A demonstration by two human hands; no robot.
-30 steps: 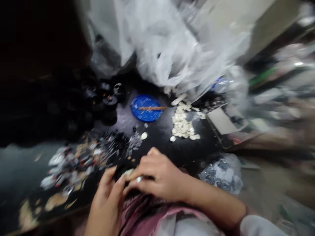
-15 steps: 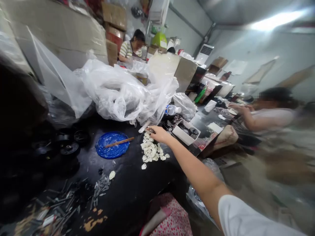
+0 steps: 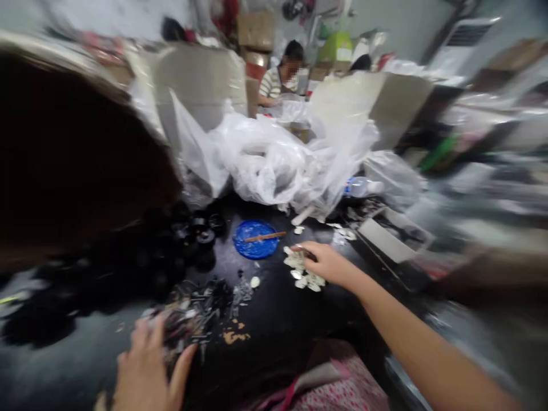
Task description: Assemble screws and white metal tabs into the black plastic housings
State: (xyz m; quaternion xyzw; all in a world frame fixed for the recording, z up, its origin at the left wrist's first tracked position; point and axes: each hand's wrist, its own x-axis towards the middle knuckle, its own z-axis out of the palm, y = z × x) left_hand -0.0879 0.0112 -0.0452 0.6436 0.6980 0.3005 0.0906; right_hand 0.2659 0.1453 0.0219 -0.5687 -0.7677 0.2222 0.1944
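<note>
My right hand (image 3: 325,264) is stretched out over a small heap of white flat pieces (image 3: 302,273) on the black table (image 3: 274,308), its fingers curled down onto them. Blur hides whether a piece is pinched. My left hand (image 3: 145,368) rests near the front edge on a scatter of small dark metal parts (image 3: 192,311), fingers spread. A blue dish (image 3: 256,240) with a wooden stick (image 3: 265,236) across it sits just left of the white pieces.
Black round parts (image 3: 197,231) crowd the left. Crumpled clear plastic bags (image 3: 278,160) pile up behind the dish. An open white box (image 3: 391,240) and a water bottle (image 3: 363,186) lie at the right. A person in a striped shirt (image 3: 278,77) sits far back.
The right hand drew back from the far end of the white heap to its near side. The left hand came into view on the metal parts. The view swung left and down.
</note>
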